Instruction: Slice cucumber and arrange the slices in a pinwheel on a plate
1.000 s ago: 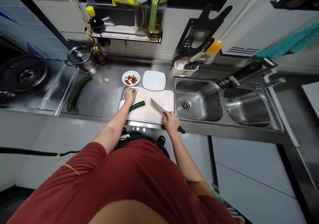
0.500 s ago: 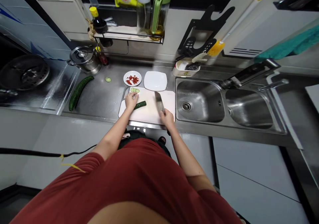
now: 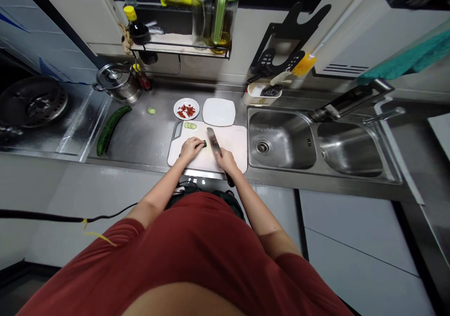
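On the white cutting board (image 3: 232, 140), my left hand (image 3: 190, 149) is closed over a piece of dark green cucumber (image 3: 205, 144), whose cut end shows past the fingertips. My right hand (image 3: 227, 160) grips a knife (image 3: 213, 139) by its dark handle, with the blade pointing away from me just right of that end. Several pale cucumber slices (image 3: 190, 125) lie at the board's upper left. Beyond the board are a round plate of chopped red pieces (image 3: 186, 109) and a bare square white plate (image 3: 219, 112).
A whole cucumber (image 3: 111, 129) and a small green end piece (image 3: 151, 111) lie on the steel counter to the left. A lidded pot (image 3: 118, 83) stands behind them. The double sink (image 3: 281, 140) is at the right, and a bottle shelf (image 3: 181, 44) hangs above.
My left hand has moved from beside the slices down onto the cucumber piece, covering most of it. My right hand has brought the knife leftward, close to the cut end.
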The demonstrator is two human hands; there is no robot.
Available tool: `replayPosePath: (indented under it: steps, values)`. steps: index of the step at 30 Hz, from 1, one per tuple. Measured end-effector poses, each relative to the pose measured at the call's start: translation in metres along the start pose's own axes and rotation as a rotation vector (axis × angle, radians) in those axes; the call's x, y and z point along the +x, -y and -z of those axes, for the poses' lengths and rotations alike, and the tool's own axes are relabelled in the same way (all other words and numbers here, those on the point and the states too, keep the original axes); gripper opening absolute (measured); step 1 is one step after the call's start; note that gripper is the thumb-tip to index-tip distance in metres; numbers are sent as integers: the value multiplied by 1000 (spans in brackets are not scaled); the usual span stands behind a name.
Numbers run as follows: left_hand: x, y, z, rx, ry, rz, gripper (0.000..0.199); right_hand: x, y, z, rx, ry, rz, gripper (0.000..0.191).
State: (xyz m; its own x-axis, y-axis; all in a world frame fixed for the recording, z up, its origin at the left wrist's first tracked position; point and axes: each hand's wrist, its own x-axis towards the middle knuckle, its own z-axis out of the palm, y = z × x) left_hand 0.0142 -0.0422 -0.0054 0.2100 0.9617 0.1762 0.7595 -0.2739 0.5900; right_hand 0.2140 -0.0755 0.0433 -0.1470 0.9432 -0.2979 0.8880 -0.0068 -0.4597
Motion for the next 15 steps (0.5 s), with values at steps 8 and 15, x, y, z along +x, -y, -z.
replayPosePath:
  steps: [8,15]
  values:
    - [-2,3,-7,24,2,-25,26,2,15,-3,-24,17,7,27]
    - [-4,4,-8,65,-15,-49,28,7,16,-10,-16,5,15,29]
